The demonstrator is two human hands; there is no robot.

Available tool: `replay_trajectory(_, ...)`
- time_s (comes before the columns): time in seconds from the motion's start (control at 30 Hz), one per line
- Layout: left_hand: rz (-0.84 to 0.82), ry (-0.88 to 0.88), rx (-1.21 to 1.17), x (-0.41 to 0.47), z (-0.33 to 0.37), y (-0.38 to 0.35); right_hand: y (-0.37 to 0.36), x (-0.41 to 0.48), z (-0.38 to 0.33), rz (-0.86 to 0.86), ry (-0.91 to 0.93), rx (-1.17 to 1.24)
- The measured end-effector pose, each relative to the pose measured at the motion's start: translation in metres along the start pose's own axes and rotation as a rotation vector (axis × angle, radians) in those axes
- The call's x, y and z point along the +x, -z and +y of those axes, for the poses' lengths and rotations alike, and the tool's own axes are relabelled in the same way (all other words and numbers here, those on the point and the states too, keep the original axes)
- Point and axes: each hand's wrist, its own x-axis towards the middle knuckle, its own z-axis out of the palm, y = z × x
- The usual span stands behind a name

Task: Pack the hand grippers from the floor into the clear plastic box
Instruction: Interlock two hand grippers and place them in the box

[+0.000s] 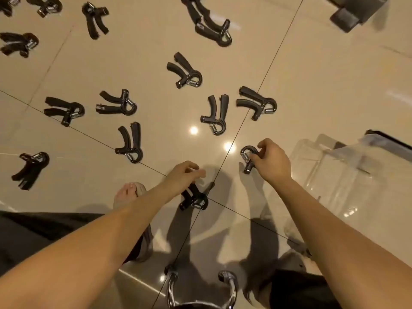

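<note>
Nearest, left hand (183, 175) loosely curled over a hand gripper (194, 198) on the floor (312, 81), grip unclear; just beyond its fingers, right hand (270, 160) pinching a second gripper (247, 158); right of those fingers, clear plastic box (334, 175); farther off, more scattered grippers (186, 71)

Hidden and cut-off parts

The handles of the hand gripper (247, 158) are covered by the right hand (270, 162); another gripper (193, 198) is partly hidden under the left hand (184, 177). The clear plastic box (338, 172) is blurred, and the top-left grippers (9, 4) are cropped by the edge.
</note>
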Motion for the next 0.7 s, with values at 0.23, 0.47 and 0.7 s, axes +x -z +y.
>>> replay_trajectory(0.23, 0.086, -0.124, 0.224, 0.068, -0.057, -0.012, -0.073, 0.034, 0.060, 0.066, -0.053, -0.277)
replay_trajectory(0.47, 0.078, -0.217, 0.368, 0.075, -0.071, -0.003, -0.102, 0.013, 0.088, 0.169, 0.039, -0.380)
replay_trajectory(0.7, 0.118, -0.360, 0.556, 0.054, -0.117, 0.004, -0.122, -0.024, 0.090, 0.127, 0.076, -0.388)
